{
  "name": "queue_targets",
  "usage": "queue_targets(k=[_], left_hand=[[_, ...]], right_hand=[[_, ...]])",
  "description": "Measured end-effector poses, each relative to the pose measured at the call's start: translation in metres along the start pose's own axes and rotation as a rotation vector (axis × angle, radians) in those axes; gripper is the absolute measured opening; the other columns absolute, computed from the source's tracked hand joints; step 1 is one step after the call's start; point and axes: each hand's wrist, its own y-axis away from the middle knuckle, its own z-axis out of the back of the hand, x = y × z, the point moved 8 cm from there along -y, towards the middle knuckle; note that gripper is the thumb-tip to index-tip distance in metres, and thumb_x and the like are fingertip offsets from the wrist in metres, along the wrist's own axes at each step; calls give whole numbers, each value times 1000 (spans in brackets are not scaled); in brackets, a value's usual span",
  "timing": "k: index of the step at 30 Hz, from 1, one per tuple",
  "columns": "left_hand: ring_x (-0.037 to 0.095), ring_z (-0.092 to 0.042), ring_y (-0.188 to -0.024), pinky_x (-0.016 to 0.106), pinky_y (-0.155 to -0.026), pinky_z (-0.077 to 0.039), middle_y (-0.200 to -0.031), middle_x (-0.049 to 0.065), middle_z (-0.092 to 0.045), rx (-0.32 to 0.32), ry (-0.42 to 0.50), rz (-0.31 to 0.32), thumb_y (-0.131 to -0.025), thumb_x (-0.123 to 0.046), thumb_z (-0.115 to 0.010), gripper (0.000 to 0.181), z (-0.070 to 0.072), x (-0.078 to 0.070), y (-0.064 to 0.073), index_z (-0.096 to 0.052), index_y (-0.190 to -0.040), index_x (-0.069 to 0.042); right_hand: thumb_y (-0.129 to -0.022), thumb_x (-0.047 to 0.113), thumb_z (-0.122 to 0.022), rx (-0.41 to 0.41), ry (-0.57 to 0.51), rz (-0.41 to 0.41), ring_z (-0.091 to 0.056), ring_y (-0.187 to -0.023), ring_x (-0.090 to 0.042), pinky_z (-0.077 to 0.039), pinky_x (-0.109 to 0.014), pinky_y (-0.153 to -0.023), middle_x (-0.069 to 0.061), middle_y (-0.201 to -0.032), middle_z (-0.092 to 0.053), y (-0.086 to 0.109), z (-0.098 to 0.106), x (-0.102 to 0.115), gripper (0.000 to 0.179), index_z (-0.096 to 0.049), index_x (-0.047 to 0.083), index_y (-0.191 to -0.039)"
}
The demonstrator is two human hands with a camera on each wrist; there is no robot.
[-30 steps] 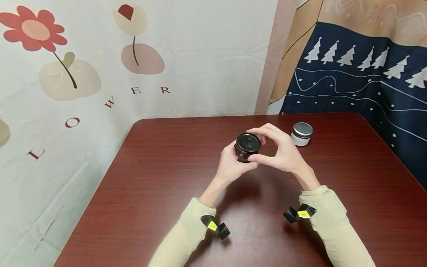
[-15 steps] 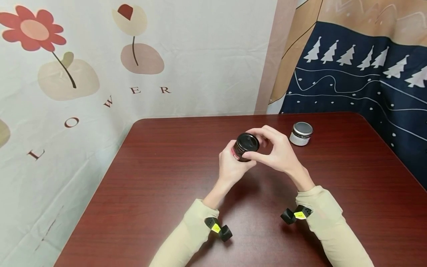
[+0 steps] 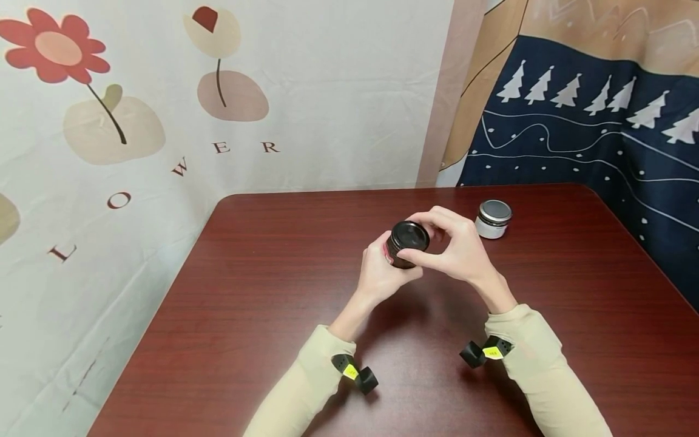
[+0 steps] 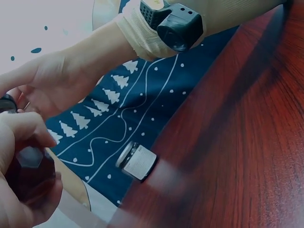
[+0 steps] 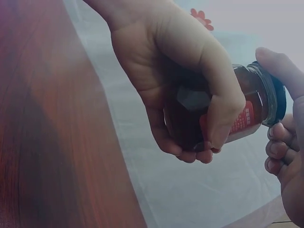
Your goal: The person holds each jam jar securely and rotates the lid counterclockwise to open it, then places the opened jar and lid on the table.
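My left hand (image 3: 377,267) wraps round the body of a dark glass jar (image 5: 251,88), which is raised over the table and tilted. A red label (image 5: 242,119) with pale print shows beside the left fingers in the right wrist view. The jar's black lid (image 3: 411,235) faces up toward the head camera. My right hand (image 3: 461,249) grips this lid at its edge, thumb on the near side and index finger on the far side. In the left wrist view, the left fingers hide part of the jar's dark body (image 4: 33,173).
A second, shorter jar (image 3: 493,220) with a grey lid and white label stands on the reddish-brown table (image 3: 246,291), behind the right hand. A pale floral cloth (image 3: 338,121) hangs behind the table, and a navy tree-patterned cloth (image 3: 579,133) hangs at the right.
My right thumb has shifted left across the near side of the lid, and the right wrist has come slightly left. More of the jar's red label shows. The second jar has stayed put.
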Motion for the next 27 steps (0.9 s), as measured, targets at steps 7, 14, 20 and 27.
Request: queue_targets(k=[7, 14, 20, 27], left_hand=[[10, -60, -79, 23, -71, -50, -92, 5, -71, 128, 130, 3, -66, 3, -76, 44, -6, -1, -1, -68, -109, -4], [9, -62, -85, 23, -79, -51, -99, 13, -70, 253, 281, 19, -68, 9, -76, 49, -16, 0, 1, -66, -115, 2], [12, -61, -85, 25, -78, -51, -96, 9, -68, 342, 401, 39, -70, 8, -75, 45, -21, -1, 3, -65, -114, 3], [13, -60, -79, 24, -74, -49, -88, 1, -66, 416, 428, 43, -71, 7, -76, 40, -23, -3, 5, -66, -109, 2]], right_hand=[[-64, 9, -93, 12, -28, 42, -47, -74, -13, -39, -25, -61, 2, -79, -55, -1, 3, 6, 48, -75, 11, -108], [-66, 15, -92, 54, -43, 62, -47, -75, -12, -38, -25, -61, 6, -81, -54, 0, 3, 7, 45, -74, 13, -108], [-68, 13, -90, 89, -85, 76, -49, -78, -12, -39, -26, -63, 6, -82, -55, 0, 2, 9, 44, -74, 13, -108], [-62, 5, -89, 95, -123, 105, -48, -77, -13, -38, -26, -62, 1, -81, -57, 0, 1, 11, 47, -73, 7, -106]])
